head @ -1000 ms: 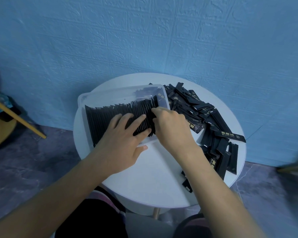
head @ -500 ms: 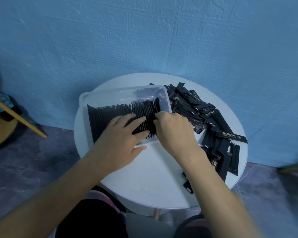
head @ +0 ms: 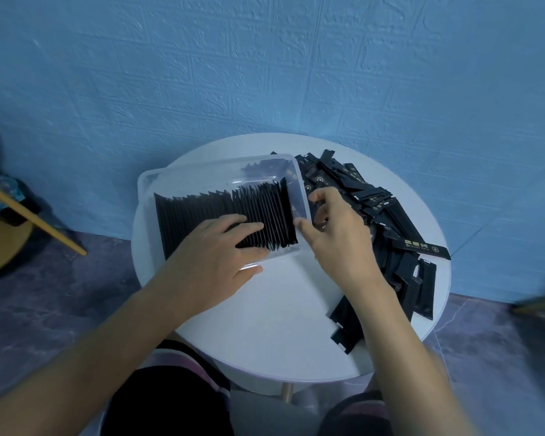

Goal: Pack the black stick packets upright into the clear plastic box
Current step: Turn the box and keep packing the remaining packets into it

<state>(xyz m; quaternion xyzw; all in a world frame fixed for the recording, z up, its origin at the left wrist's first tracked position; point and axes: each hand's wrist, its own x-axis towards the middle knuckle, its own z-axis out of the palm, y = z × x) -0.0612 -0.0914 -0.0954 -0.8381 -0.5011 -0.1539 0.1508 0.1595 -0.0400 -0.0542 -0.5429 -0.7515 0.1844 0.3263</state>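
A clear plastic box stands on the left half of a round white table. A long row of black stick packets stands upright inside it, with a gap at its right end. My left hand lies flat on the row's near right part, fingers straight, thumb along the box's near wall. My right hand hovers just right of the box. Its bent fingertips touch the pile of loose packets, and its thumb is spread apart near the box's corner. No packet is clearly held.
Loose packets spread down the table's right side to a few at the front edge. A blue brick-pattern wall rises right behind the table. A wooden stick leans at the far left. My knees are under the near edge.
My right hand left the right end of the packed row and moved right, out of the box, onto the loose pile. My left hand stayed flat on the row.
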